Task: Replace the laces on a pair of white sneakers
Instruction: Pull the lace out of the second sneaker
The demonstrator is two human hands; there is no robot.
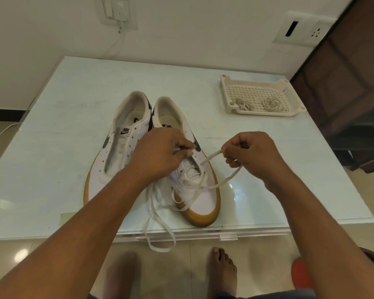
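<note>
Two white sneakers with gum soles stand side by side on the glass table, toes toward me. The left sneaker (108,169) has bare eyelets and no lace. The right sneaker (203,197) carries a white lace (158,214) through its lower eyelets; loose lengths trail over the table's front edge. My left hand (160,154) rests over the right sneaker's eyelet row and pinches the lace near an eyelet. My right hand (251,154) hovers to the right of that shoe and pinches a loop of the same lace.
A white perforated tray (227,91) at the back right of the table (52,147) holds two coiled laces (271,103). A wall with socket plates rises behind. A dark cabinet stands at the right. My bare feet are on the floor below the table's front edge.
</note>
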